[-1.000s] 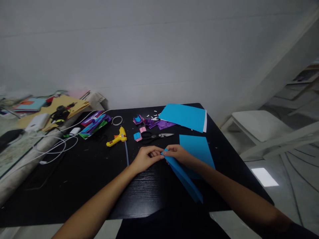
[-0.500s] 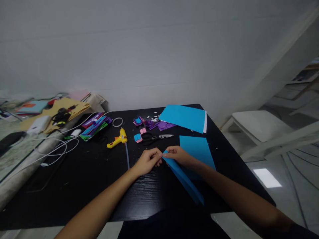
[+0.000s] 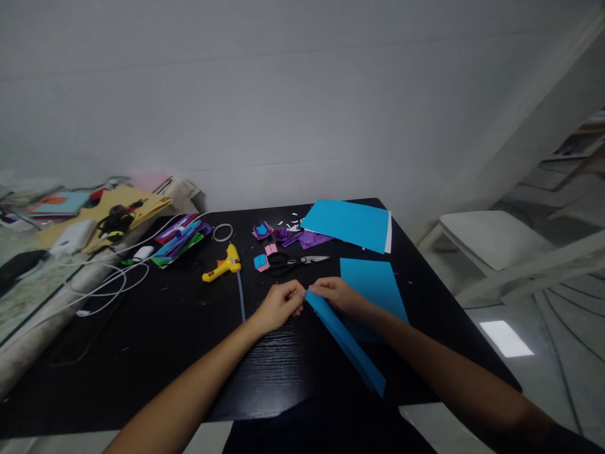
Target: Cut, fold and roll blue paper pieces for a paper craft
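Observation:
A folded strip of blue paper (image 3: 347, 340) slants from my fingertips down toward the front edge of the black table (image 3: 189, 366). My right hand (image 3: 338, 295) pinches its upper end between thumb and fingers. Curled at the very tip of that end is my left hand (image 3: 282, 306), its thumb and fingers closed on the corner; the exact contact is small. A flat blue sheet (image 3: 375, 284) lies partly under my right forearm. Beyond my hands are black-handled scissors (image 3: 297, 260) and small pink and blue folded pieces (image 3: 261, 261).
A yellow glue gun (image 3: 224, 265) with a glue stick lies left of centre. At the back are a larger blue sheet (image 3: 352, 224) over white paper, purple scraps (image 3: 314, 239) and a tape ring (image 3: 222, 232). White cables (image 3: 118, 277) cross the left side. A white chair (image 3: 486, 236) stands right.
The folded paper has turned slightly in my fingers, so its two layers look closer together and its lower end sits a little lower. Both hands stay nearly in place.

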A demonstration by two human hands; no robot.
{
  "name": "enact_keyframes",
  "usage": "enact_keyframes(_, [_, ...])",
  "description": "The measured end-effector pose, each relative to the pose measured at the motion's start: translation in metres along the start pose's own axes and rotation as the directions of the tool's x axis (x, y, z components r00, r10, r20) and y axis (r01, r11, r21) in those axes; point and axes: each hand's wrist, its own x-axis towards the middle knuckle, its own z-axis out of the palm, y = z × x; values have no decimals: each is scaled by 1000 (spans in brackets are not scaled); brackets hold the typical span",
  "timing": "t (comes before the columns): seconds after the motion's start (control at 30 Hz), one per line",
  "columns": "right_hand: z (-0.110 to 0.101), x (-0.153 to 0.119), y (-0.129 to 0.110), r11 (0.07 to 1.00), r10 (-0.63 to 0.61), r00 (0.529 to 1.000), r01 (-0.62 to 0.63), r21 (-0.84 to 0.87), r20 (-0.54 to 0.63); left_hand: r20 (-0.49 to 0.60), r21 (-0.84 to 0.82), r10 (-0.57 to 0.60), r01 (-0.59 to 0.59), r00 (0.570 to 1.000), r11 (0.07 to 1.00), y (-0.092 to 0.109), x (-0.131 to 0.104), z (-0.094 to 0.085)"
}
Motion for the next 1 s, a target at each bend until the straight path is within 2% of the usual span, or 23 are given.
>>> enact_keyframes(0.37, [3,-4,-5,998,-5,1000,6,66,-8,-10,56,29,-29,1000,998,1,0,-1])
enact_keyframes(0.5, [5,-4,-6,994,30,1000,-30,107,6,-9,73,39,-38,999,997,3,0,-1])
enact_keyframes(0.8, [4,-3,-6,999,-27,1000,28,45,-14,-4,78,35,-35,999,996,-1,-1,-1])
enact_keyframes(1.0, [5,-4,-7,999,-6,999,7,33,-32,-6,98,38,-37,999,994,-2,-1,-2])
